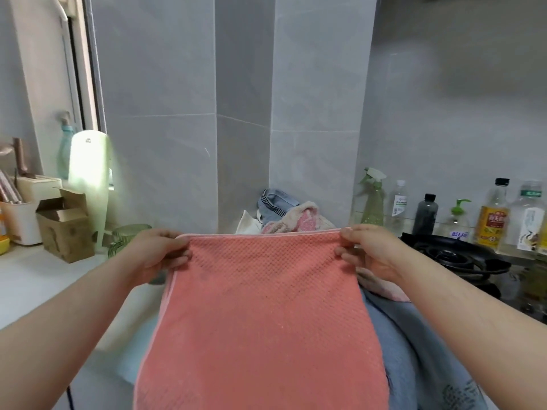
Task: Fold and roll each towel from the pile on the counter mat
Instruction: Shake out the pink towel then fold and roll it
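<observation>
Head view — forward, downward, close.

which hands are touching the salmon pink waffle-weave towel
Touching, both: head view shows left hand and right hand each pinching a top corner of the salmon pink towel.

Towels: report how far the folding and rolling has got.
Done: no rolled towel shows in this view. In hand: the coral towel hangs spread out, unfolded, with the left hand and right hand pinching its top corners. Left: this towel's folding and rolling, the heap of towels behind it, and the blue-grey cloth below it.
</observation>
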Action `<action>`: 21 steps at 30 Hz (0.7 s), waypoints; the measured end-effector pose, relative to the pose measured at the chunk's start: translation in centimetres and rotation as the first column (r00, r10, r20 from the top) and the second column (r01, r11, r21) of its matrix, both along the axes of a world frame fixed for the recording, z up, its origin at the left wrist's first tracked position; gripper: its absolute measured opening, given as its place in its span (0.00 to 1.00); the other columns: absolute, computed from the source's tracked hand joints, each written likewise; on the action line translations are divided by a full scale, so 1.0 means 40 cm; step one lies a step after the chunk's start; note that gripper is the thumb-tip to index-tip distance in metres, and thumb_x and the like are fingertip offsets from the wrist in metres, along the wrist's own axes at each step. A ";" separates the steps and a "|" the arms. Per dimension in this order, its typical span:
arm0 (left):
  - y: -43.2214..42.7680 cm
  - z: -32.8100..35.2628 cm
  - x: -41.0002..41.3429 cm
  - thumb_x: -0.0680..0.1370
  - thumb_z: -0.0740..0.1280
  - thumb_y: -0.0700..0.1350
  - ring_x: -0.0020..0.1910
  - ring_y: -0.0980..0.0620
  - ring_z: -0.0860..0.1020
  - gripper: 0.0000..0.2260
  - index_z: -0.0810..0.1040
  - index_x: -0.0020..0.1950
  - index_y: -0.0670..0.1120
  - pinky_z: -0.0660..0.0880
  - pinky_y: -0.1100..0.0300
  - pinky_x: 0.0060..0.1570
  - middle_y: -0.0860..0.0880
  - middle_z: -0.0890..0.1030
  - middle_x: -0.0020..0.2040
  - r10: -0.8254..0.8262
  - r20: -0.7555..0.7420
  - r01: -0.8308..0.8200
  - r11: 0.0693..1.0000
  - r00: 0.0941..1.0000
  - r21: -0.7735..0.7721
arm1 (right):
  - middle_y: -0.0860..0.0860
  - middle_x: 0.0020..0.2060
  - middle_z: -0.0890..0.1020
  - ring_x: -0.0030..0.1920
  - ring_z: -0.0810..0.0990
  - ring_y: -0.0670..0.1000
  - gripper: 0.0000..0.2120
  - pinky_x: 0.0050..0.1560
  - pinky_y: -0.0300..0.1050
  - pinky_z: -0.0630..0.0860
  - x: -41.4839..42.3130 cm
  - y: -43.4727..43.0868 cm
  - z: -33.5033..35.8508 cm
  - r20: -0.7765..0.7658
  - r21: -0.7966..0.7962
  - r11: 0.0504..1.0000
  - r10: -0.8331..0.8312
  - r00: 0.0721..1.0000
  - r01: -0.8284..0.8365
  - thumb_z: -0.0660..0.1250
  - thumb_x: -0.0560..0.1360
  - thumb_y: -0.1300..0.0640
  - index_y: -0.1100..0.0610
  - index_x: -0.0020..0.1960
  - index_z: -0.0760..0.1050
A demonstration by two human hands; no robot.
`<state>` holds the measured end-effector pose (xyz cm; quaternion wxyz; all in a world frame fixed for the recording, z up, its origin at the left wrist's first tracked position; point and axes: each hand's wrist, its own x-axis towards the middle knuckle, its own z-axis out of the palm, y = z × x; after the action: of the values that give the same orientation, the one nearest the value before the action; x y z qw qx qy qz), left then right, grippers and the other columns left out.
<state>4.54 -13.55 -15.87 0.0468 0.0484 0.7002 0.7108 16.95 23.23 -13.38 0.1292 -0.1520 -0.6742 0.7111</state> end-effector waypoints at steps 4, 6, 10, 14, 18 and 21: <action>-0.026 0.040 0.062 0.79 0.64 0.34 0.41 0.47 0.80 0.05 0.77 0.52 0.35 0.82 0.57 0.33 0.39 0.78 0.43 -0.074 -0.030 0.075 0.996 0.997 0.044 | 0.59 0.43 0.80 0.39 0.81 0.53 0.03 0.42 0.46 0.82 0.053 -0.009 0.020 0.000 -0.078 0.997 0.003 1.000 -0.003 0.63 0.79 0.66 0.61 0.49 0.76; -0.039 0.055 0.104 0.79 0.64 0.35 0.40 0.47 0.82 0.05 0.77 0.54 0.36 0.82 0.57 0.31 0.40 0.79 0.45 -0.113 -0.025 0.114 0.993 0.993 0.043 | 0.60 0.43 0.80 0.39 0.82 0.55 0.05 0.37 0.45 0.83 0.091 -0.016 0.026 -0.002 -0.117 0.993 0.017 1.000 -0.017 0.61 0.80 0.66 0.61 0.48 0.74; -0.067 0.060 0.185 0.79 0.63 0.35 0.38 0.47 0.83 0.03 0.77 0.50 0.38 0.82 0.57 0.30 0.40 0.79 0.45 -0.145 -0.023 0.146 0.986 0.989 0.086 | 0.62 0.44 0.80 0.37 0.85 0.58 0.05 0.35 0.50 0.83 0.175 -0.032 0.019 -0.032 -0.177 0.977 0.116 0.993 -0.120 0.59 0.81 0.65 0.60 0.48 0.72; -0.109 0.037 0.246 0.78 0.64 0.37 0.50 0.39 0.81 0.07 0.76 0.55 0.37 0.82 0.46 0.40 0.38 0.79 0.52 -0.182 -0.008 0.181 0.971 0.983 0.155 | 0.59 0.48 0.77 0.52 0.79 0.63 0.03 0.54 0.65 0.78 0.247 -0.035 -0.010 -0.093 -0.167 0.951 0.248 0.964 -0.261 0.64 0.76 0.63 0.58 0.49 0.74; -0.157 -0.014 0.300 0.75 0.67 0.38 0.62 0.34 0.76 0.21 0.69 0.66 0.33 0.76 0.34 0.54 0.33 0.75 0.62 -0.275 0.020 0.265 0.942 0.961 0.205 | 0.57 0.47 0.79 0.54 0.77 0.60 0.18 0.59 0.66 0.74 0.306 -0.039 -0.058 -0.163 -0.225 0.911 0.315 0.935 -0.346 0.78 0.63 0.59 0.57 0.50 0.76; -0.181 -0.067 0.347 0.68 0.77 0.39 0.64 0.36 0.75 0.31 0.67 0.64 0.28 0.77 0.41 0.56 0.28 0.69 0.67 -0.319 0.009 0.303 0.909 0.948 0.287 | 0.58 0.47 0.81 0.48 0.81 0.55 0.33 0.55 0.55 0.77 0.338 -0.041 -0.108 -0.224 -0.241 0.885 0.348 0.910 -0.397 0.86 0.47 0.57 0.60 0.49 0.78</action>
<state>18.42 -20.79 -18.54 0.1717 0.1455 0.5735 0.7877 30.46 21.58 -17.69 0.0253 0.0268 -0.5691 0.8215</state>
